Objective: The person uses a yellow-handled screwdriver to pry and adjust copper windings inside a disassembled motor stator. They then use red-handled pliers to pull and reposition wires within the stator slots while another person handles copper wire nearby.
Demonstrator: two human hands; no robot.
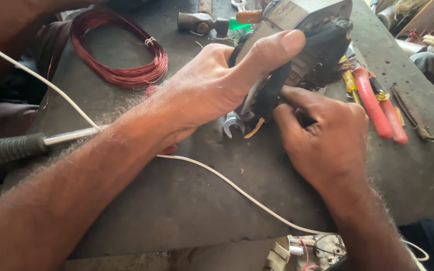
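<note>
A grey metal transformer core with black-taped windings (307,37) stands tilted on the dark workbench (187,200). My left hand (222,85) grips its near side, thumb stretched up along the metal face. My right hand (322,135) presses its curled fingers against the black winding at the core's lower edge; what the fingers pinch is hidden. A silver spanner end (233,124) pokes out beneath the core between my hands.
A coil of reddish copper wire (121,47) lies at the back left. Red-handled pliers (377,108) and a yellow screwdriver (348,81) rest at the right. A hammer head (197,21) sits at the back. A white cable (217,175) crosses the bench; a soldering-iron handle (11,149) lies left.
</note>
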